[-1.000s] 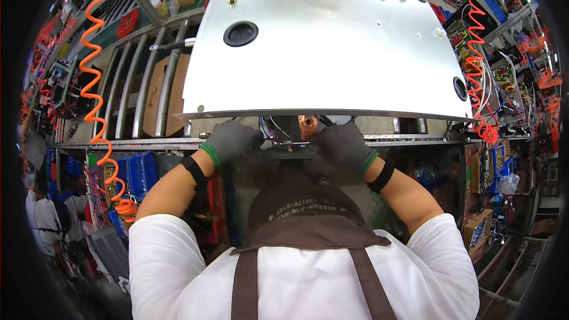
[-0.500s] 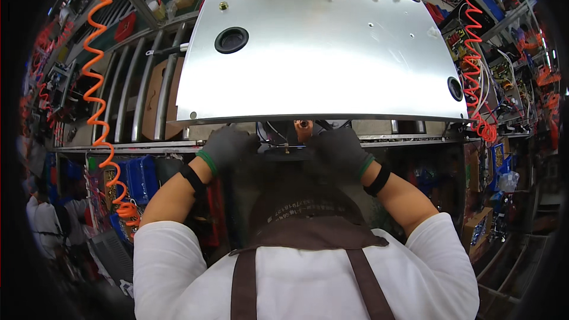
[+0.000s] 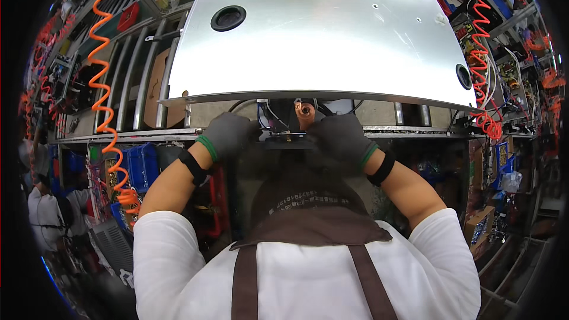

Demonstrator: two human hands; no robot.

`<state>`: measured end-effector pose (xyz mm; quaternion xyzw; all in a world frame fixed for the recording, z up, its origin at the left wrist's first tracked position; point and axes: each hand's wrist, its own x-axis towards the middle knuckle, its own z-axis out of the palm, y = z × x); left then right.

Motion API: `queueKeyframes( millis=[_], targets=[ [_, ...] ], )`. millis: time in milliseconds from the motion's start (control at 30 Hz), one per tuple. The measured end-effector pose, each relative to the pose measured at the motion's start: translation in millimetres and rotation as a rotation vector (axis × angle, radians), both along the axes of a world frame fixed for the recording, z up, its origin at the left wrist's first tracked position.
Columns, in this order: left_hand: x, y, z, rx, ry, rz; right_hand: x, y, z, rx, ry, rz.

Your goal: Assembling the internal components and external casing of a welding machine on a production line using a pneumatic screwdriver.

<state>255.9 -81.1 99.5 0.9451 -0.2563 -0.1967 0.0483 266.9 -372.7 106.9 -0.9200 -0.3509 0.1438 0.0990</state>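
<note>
A large bare metal panel with black grommets stands tilted in front of me. Below its near edge, my left hand and my right hand, both in dark grey gloves, are at either side of a dark part with thin wires. Their fingers are curled inward, and the fingertips are partly hidden, so what they pinch cannot be made out. Between the hands, under the panel's edge, a copper-coloured round fitting shows. A black cable curves out beside the left hand.
Orange coiled air hoses hang at the left and right. A roller conveyor runs under the panel. Blue bins sit at the lower left, and a cardboard box of small parts at the right. Another person is at the far left.
The panel's near edge appears higher in view, showing more of the copper-coloured fitting and wires. Both hands have stayed beside the dark part, appearing slightly higher.
</note>
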Motion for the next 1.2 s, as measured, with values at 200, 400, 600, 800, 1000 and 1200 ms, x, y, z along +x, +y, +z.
queueKeyframes(
  millis=[200, 400, 600, 800, 1000, 1200],
  targets=[
    [-1, 3, -5, -0.009, -0.009, 0.038, -4, 2, 5, 0.091, -0.049, -0.021],
    [-8, -5, 9, 0.139, -0.013, 0.063, -10, -4, 8, 0.038, -0.16, -0.014],
    [-18, 15, 9, 0.009, -0.006, 0.143, -13, -10, 12, 0.036, -0.167, -0.022],
    [-15, 4, -2, 0.061, -0.041, 0.121, -9, 6, 23, -0.079, -0.077, -0.002],
    [-7, -8, 11, 0.127, -0.022, 0.042, -4, 15, 22, -0.065, -0.208, 0.074],
    [10, -31, 15, 0.362, 0.147, -0.038, -1, 17, 4, -0.142, -0.212, 0.077]
  ],
)
